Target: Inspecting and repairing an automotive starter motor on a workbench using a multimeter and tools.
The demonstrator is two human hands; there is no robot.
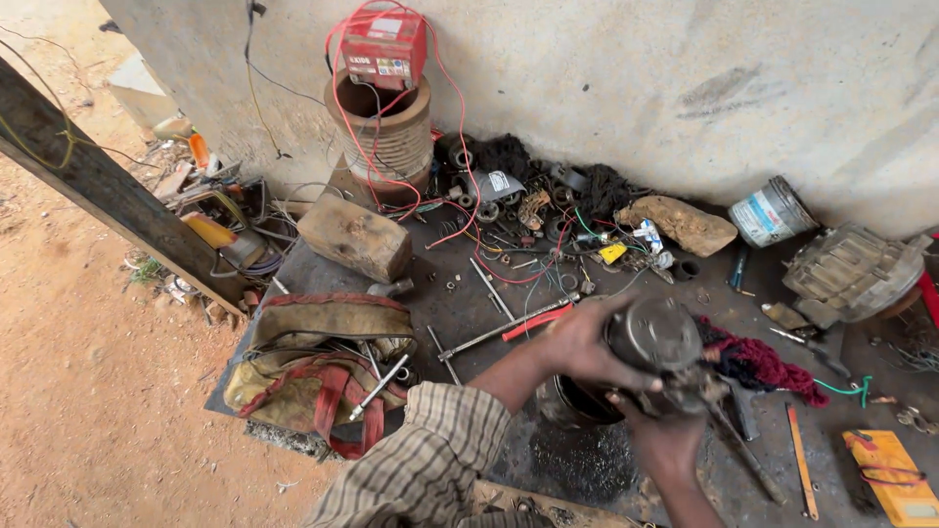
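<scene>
The person is crouching over a dark, oily work slab (460, 303), and both bare hands are gripping a round grey metal motor part (653, 337) just right of the scene's centre. The left hand (577, 344) is wrapping around its near-left side, fingers clenched on the casing; the right hand (657, 430) is cupping it from below at six o'clock, grasping the underside. A dark red rag (763, 367) is hanging off the part at three o'clock. A worn tool bag (313, 376) is lying at nine o'clock. A wooden block (354, 238) is sitting at ten o'clock, and a red battery (383, 44) is standing on a ribbed cylinder (383, 137) at eleven. A yellow meter (895, 474) is lying at four o'clock.
</scene>
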